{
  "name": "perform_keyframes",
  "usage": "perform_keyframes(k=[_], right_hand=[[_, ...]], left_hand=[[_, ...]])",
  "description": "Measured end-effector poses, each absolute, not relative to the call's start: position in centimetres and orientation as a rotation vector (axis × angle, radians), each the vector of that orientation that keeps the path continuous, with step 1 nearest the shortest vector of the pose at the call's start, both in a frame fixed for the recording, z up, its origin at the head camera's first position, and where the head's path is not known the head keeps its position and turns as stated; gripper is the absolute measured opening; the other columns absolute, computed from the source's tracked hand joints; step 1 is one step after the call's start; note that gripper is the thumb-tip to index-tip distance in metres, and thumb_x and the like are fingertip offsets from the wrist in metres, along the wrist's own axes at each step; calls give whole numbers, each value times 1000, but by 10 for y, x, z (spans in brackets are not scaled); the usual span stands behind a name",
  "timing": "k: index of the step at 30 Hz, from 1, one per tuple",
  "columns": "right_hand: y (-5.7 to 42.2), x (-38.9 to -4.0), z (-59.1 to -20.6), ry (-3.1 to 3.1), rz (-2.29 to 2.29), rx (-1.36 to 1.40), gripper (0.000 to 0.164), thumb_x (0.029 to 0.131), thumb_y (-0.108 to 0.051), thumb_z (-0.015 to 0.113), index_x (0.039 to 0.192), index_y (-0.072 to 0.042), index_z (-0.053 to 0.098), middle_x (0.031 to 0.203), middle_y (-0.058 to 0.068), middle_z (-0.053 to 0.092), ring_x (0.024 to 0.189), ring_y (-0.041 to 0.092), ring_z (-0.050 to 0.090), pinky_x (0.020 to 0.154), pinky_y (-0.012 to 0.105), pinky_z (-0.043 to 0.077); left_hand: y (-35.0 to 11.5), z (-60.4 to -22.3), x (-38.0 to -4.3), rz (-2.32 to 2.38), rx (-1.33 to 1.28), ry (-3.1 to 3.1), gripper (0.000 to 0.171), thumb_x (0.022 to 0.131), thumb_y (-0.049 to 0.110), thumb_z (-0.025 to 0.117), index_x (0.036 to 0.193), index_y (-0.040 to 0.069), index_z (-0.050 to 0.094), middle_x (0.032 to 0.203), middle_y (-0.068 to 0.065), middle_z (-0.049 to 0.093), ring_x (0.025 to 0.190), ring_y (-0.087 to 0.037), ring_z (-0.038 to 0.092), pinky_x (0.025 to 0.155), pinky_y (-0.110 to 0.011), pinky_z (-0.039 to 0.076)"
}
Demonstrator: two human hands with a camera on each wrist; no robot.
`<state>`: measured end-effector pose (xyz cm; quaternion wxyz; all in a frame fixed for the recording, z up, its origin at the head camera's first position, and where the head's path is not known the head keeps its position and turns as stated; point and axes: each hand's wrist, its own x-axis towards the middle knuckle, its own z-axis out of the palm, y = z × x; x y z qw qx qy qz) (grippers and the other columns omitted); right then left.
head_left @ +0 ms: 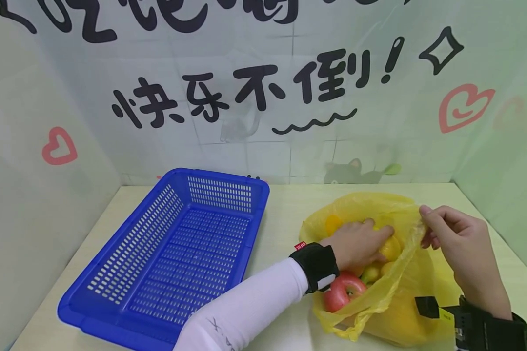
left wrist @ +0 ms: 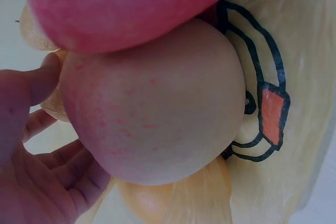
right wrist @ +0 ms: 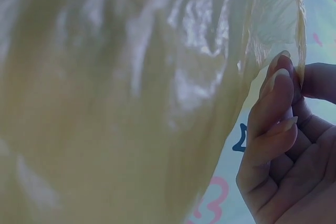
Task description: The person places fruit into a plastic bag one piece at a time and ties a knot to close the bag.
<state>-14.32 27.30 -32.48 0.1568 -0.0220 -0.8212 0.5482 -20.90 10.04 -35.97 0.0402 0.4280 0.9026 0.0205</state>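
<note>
A thin yellow plastic bag (head_left: 404, 302) lies with its mouth wide, holding several fruits. My left hand (head_left: 360, 241) reaches inside it. Thumb and index finger lie on either side of a round yellow fruit (head_left: 392, 248); its exact kind is unclear, and the other fingertips are partly hidden. Close to the left wrist is a red apple (head_left: 345, 291). In the left wrist view, a pale, pink-flecked apple (left wrist: 152, 103) blocks part of the hand (left wrist: 47, 177). My right hand (head_left: 467, 236) pinches the bag's rim between thumb and fingers, holding that side up.
To the left stands a blue plastic basket (head_left: 129, 243) with slotted walls; no items show inside it. Basket and bag share a pale tabletop (head_left: 285, 214). A printed cloth backdrop (head_left: 268, 161) rises behind, with side panels at left and right.
</note>
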Motion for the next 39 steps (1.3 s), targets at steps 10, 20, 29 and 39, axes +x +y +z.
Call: perform_keyframes(k=[10,20,29,39], right_hand=[[272,-142,-325,-2402,1493,-62,31,99,-27,58,85,-1,65,66,-5,61,61,15,57,57,22,47],[272,-143,-326,-2435,1457,-63,30,100,-29,57,86,-4,65,65,-5,61,62,15,57,57,22,47],[268,-143,-325,-2472,1439,-24,32,100,-32,57,88,-3,65,65,-4,61,61,17,56,57,23,47],[265,-142,-326,-2489,1419,-23,33,100,-33,56,87,-3,65,63,-3,59,61,17,56,57,26,44]], left_hand=[[95,-361,-214,15,1284,2860,69,90,67,48,150,34,33,119,1,60,97,-13,61,85,-25,53],[86,-352,-218,-209,1230,3039,40,103,51,40,122,22,60,107,3,65,94,-13,66,80,-25,56],[64,-327,-228,-253,1189,2927,35,98,48,53,119,21,61,105,5,62,86,-12,59,75,-25,53],[31,-285,-218,-348,1218,2709,35,80,53,74,96,23,67,97,6,57,82,-13,57,75,-28,47]])
